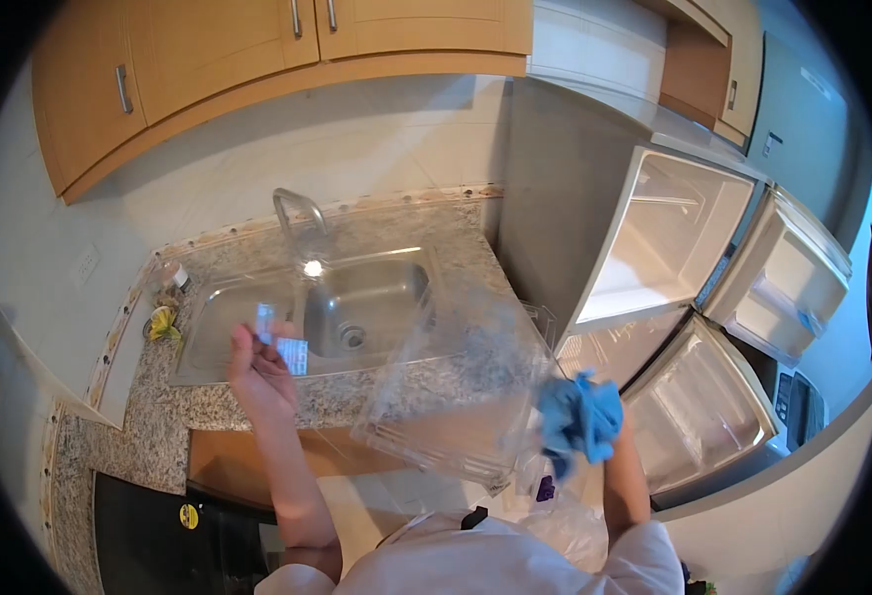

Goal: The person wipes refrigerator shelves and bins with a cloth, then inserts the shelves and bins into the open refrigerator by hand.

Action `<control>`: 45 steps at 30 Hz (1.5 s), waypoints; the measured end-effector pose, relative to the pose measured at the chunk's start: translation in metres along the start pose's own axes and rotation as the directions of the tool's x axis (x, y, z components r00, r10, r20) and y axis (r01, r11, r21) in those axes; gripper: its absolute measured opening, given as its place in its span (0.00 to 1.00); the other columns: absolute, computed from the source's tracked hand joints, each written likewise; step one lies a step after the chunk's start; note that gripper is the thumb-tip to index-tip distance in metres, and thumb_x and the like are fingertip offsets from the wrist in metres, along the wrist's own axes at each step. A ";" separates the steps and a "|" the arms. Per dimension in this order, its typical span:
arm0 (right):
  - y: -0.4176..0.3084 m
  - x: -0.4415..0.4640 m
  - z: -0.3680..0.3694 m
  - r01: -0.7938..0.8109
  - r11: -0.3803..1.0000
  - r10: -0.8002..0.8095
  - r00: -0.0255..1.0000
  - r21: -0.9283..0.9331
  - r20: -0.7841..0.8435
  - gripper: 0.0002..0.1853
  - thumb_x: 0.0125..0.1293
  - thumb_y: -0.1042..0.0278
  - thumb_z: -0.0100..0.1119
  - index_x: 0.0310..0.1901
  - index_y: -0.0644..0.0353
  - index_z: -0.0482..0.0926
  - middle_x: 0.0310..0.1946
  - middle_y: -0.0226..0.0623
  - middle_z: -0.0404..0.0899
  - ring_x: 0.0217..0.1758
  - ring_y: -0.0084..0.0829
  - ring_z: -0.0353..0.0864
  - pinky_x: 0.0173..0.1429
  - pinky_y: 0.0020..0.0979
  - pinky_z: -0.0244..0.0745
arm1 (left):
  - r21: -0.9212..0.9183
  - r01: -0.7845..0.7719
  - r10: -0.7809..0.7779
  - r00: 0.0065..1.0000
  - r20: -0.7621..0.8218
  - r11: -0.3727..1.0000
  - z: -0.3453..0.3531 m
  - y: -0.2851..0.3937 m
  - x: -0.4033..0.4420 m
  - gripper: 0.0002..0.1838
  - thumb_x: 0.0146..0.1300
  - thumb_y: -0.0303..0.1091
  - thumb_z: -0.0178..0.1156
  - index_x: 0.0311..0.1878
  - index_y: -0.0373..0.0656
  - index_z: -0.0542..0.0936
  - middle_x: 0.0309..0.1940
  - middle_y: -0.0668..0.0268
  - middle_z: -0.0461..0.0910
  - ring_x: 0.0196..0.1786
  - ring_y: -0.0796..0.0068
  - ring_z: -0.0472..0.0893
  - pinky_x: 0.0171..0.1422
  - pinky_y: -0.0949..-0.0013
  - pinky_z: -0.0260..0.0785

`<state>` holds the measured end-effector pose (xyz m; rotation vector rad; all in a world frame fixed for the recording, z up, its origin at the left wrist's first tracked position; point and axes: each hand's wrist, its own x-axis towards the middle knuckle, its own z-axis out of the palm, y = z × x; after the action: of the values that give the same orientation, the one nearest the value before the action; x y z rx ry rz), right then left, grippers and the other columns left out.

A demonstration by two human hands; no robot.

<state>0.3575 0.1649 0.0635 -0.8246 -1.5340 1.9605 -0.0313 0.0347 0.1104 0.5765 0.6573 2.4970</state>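
My left hand point(260, 372) is raised in front of the sink, its fingers pinched on a small blue-and-white printed label point(293, 355) that looks folded or in two pieces. A crumpled blue cloth point(582, 416) is bunched in my right hand point(618, 444), which it largely hides. Between my hands a clear plastic drawer point(446, 436) stands tilted over the counter's front edge, its right side near the cloth. Whether the cloth touches the drawer I cannot tell.
A steel double sink point(366, 297) with a curved faucet point(297, 203) is set in the granite counter point(347, 402). On the right stands a grey fridge point(565, 178), both doors open. A yellow-green item point(163, 324) lies at the left. Clear plastic point(575, 526) lies below.
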 end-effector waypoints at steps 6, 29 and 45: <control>-0.043 -0.062 -0.014 0.644 0.764 -0.594 0.681 -0.034 -0.428 0.20 0.64 0.62 0.49 0.54 0.65 0.67 0.43 0.45 0.77 0.41 0.32 0.80 0.44 0.31 0.78 | 0.014 -0.073 0.071 0.992 0.102 0.997 0.023 0.017 0.005 0.13 0.64 0.42 0.51 0.38 0.40 0.75 0.31 0.60 0.80 0.35 0.67 0.81 0.29 0.68 0.79; -0.104 0.066 -0.004 0.440 0.869 -0.345 0.866 0.225 -0.363 0.17 0.58 0.66 0.52 0.48 0.63 0.70 0.42 0.39 0.75 0.42 0.32 0.77 0.47 0.34 0.76 | 0.173 -0.104 0.070 0.979 0.192 0.979 0.024 -0.003 0.003 0.15 0.65 0.39 0.50 0.39 0.35 0.76 0.32 0.53 0.80 0.35 0.59 0.82 0.27 0.62 0.80; -0.040 -0.027 -0.059 -0.099 0.808 0.226 0.963 -0.581 0.150 0.16 0.57 0.54 0.61 0.31 0.60 0.76 0.25 0.24 0.71 0.30 0.16 0.63 0.36 0.22 0.62 | 0.072 0.058 -0.071 0.979 0.193 0.996 0.006 -0.010 0.029 0.14 0.63 0.44 0.53 0.36 0.41 0.76 0.29 0.63 0.79 0.33 0.72 0.80 0.26 0.69 0.76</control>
<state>0.4205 0.1938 0.0965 -1.0339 -2.3135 1.7540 -0.0479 0.0600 0.1177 0.8004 0.6739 2.3286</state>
